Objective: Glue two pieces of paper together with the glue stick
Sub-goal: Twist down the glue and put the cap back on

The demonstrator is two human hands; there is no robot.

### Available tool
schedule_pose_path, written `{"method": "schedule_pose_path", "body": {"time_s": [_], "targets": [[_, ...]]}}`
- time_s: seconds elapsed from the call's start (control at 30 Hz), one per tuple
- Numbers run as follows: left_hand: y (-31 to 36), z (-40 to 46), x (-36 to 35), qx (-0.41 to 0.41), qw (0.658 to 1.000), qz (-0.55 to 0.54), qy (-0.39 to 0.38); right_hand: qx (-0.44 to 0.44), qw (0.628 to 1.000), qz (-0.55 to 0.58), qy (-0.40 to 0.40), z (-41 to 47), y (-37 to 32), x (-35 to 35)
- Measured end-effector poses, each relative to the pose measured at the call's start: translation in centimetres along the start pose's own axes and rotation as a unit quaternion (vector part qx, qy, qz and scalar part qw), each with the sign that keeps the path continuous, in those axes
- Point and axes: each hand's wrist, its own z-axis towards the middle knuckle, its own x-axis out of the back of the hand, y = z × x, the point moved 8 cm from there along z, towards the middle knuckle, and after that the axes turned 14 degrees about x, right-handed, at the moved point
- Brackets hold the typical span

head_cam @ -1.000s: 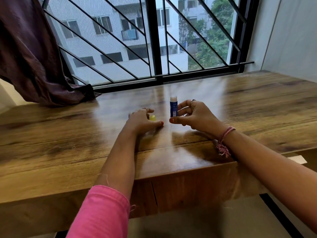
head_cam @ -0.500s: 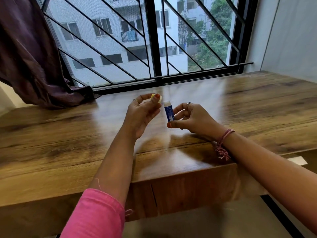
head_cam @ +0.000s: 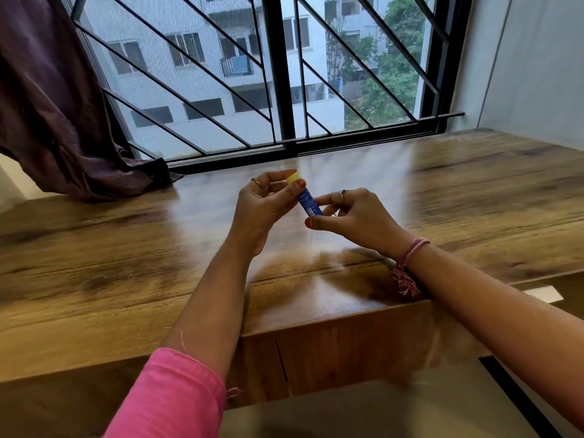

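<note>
Glue stick, a small blue plastic tube (head_cam: 309, 205), is held in the air above the brown wooden table (head_cam: 474, 197), between the two hands and touching both. Its long axis is tilted: the lower end points down and right toward the right hand (head_cam: 357, 221), and the upper end points up and left, where the round yellow cap (head_cam: 293, 177) sits at the fingertips of the left hand (head_cam: 265, 207). The right hand pinches the lower part of the tube between thumb and curled fingers; the left hand pinches the cap with thumb and forefinger. Whether the cap is fully seated on the tube cannot be told. The risk, as a judgement, is that the small cap slips from the narrow pinch and rolls away on the smooth table, or goes on crooked because the tube is tilted. No paper is visible anywhere on the table, so the gluing itself cannot be judged. A dark purple curtain (head_cam: 53, 105) hangs at the far left.
</note>
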Motion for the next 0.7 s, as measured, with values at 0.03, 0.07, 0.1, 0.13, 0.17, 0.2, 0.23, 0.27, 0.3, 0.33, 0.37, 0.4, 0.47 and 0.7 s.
{"method": "schedule_pose_path", "body": {"time_s": [0.03, 0.07, 0.1, 0.13, 0.17, 0.2, 0.23, 0.27, 0.3, 0.33, 0.37, 0.4, 0.47, 0.7], "targets": [[0.0, 0.0, 0.1, -0.003, 1.0, 0.013, 0.006, 0.004, 1.0, -0.009, 0.004, 0.0, -0.1, 0.0], [-0.1, 0.0, 0.1, -0.003, 1.0, 0.027, 0.011, 0.007, 1.0, -0.016, 0.007, 0.0, -0.2, 0.0], [-0.3, 0.1, 0.1, -0.002, 0.999, 0.036, 0.012, 0.01, 1.0, -0.021, 0.01, -0.1, -0.3, 0.0], [-0.4, 0.2, 0.2, 0.001, 0.999, 0.04, 0.011, 0.013, 0.999, -0.026, 0.014, -0.1, -0.4, 0.1], [-0.6, 0.3, 0.1, 0.006, 0.999, 0.038, 0.008, 0.018, 0.999, -0.032, 0.017, -0.2, -0.5, 0.1], [-0.9, 0.4, 0.1, 0.013, 0.999, 0.035, 0.004, 0.023, 0.999, -0.041, 0.019, -0.2, -0.6, 0.1], [-1.1, 0.5, 0.0, 0.021, 0.999, 0.032, -0.002, 0.026, 0.998, -0.05, 0.02, -0.3, -0.7, 0.1], [-1.4, 0.6, -0.1, 0.028, 0.999, 0.031, -0.008, 0.029, 0.998, -0.058, 0.02, -0.3, -0.8, 0.1], [-1.6, 0.7, -0.2, 0.034, 0.999, 0.03, -0.012, 0.03, 0.997, -0.066, 0.021, -0.3, -0.8, 0.1], [-1.8, 0.8, -0.2, 0.039, 0.999, 0.029, -0.017, 0.032, 0.996, -0.074, 0.022, -0.4, -0.9, 0.1], [-1.9, 0.8, -0.3, 0.044, 0.998, 0.026, -0.021, 0.035, 0.996, -0.083, 0.023, -0.4, -1.0, 0.2], [-2.0, 0.9, -0.4, 0.048, 0.998, 0.023, -0.025, 0.039, 0.995, -0.09, 0.025, -0.4, -1.2, 0.2], [-2.1, 0.9, -0.4, 0.054, 0.998, 0.016, -0.031, 0.047, 0.994, -0.098, 0.031, -0.4, -1.4, 0.3], [-2.0, 0.7, -0.7, 0.056, 0.998, 0.003, -0.039, 0.061, 0.992, -0.098, 0.042, -0.5, -1.7, 0.3]]}}
